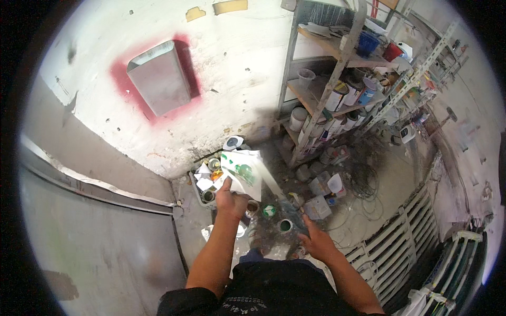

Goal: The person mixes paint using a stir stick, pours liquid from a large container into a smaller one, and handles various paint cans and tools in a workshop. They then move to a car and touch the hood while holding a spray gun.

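Note:
My left hand (230, 204) is closed on the lower edge of white sheets of paper (243, 176), their top face smeared with green paint. My right hand (318, 241) is closed round a thin greyish tool (296, 213) that slants up and left; its kind is too blurred to tell. Just left of that hand, an open can (285, 226) with dark green inside stands on the floor. Beside it lies a round lid (269, 211) with green and white on it. Another open can (252, 207) with brownish contents sits close to my left hand.
A crate (196, 190) of cans and scraps stands against the wall at left. Shelves (311, 100) full of paint cans rise ahead to the right. Plastic tubs (318, 207), tangled cable (363, 184) and a slatted white frame (400, 231) lie right. A metal box (159, 79) hangs on the wall.

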Tool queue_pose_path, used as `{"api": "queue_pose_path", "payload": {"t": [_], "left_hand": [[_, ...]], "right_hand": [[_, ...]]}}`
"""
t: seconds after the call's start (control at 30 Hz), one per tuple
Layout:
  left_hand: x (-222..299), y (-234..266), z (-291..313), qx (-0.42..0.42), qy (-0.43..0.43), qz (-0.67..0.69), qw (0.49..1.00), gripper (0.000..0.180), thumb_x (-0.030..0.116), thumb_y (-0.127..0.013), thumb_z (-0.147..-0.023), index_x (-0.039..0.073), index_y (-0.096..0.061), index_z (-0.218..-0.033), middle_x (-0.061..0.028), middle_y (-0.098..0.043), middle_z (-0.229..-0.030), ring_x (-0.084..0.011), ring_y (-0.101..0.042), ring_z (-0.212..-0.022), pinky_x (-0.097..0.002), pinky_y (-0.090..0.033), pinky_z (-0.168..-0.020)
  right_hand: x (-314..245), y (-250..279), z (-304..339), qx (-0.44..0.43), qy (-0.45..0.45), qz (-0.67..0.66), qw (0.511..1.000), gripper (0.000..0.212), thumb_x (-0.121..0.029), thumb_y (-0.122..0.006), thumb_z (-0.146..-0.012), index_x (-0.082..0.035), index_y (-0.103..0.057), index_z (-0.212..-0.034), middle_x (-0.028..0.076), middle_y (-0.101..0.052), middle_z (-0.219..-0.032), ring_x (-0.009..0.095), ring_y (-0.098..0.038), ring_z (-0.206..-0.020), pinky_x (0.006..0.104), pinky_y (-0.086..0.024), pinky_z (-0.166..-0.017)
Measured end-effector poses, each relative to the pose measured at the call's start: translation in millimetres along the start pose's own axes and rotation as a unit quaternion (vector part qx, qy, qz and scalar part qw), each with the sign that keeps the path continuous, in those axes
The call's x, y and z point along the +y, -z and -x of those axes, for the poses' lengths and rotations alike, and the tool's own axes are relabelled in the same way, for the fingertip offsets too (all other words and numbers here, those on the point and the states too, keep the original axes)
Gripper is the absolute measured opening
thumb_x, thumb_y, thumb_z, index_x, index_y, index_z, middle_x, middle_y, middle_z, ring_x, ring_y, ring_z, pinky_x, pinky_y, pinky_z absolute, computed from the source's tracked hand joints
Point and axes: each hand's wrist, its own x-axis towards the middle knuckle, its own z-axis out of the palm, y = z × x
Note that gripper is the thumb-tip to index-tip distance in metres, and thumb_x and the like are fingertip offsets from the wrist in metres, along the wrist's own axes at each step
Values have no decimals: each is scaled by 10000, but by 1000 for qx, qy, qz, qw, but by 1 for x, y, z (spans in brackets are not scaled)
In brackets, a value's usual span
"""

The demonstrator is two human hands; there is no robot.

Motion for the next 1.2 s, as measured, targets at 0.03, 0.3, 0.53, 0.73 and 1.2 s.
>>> {"api": "queue_pose_path", "payload": {"t": [0.03, 0.3, 0.53, 0.73, 1.2], "left_hand": [[-2, 3, -1, 14, 13, -13, 1000, 370, 195, -380, -975, 44, -439, -1308, -117, -523, -1290, -299, -500, -1180, -481, -362, -1039], [3, 15, -18, 12, -2, 17, 1000, 374, 200, -372, -979, 20, -432, -1301, -132, -521, -1287, -293, -506, -1177, -455, -370, -1042], [12, 18, -18, 9, 10, -8, 1000, 383, 230, -386, -982, 10, -442, -1291, -132, -522, -1286, -297, -505, -1177, -455, -372, -1039], [-2, 8, -10, -17, 4, 23, 1000, 386, 237, -367, -991, 9, -440, -1294, -134, -523, -1286, -295, -506, -1180, -454, -395, -1024], [6, 54, -32, -21, 38, 30, 999, 372, 214, -351, -995, 20, -434, -1302, -137, -522, -1280, -291, -509, -1167, -435, -382, -1035]], "right_hand": [[-9, 0, -9, -17, 1, 22, 1000, 683, -258, -551, -921, -72, -176, -1460, 282, -514, -1259, 437, -572, -1048, 451, -472, -862], [3, -19, 1, -70, 11, 134, 988, 736, -236, -533, -923, -34, -79, -1465, 285, -557, -1187, 444, -595, -954, 474, -480, -799], [-4, 2, 6, 72, 5, 63, 995, 839, -292, -606, -864, -10, -89, -1462, 262, -595, -1131, 388, -622, -947, 444, -500, -794], [-18, -10, -33, 35, -48, 178, 982, 896, -290, -637, -824, 14, -83, -1459, 239, -624, -1063, 389, -642, -787, 460, -514, -652], [20, -16, -7, -81, -157, 195, 965, 892, -208, -592, -839, -1, 4, -1469, 246, -639, -942, 401, -609, -687, 468, -486, -588]]}}
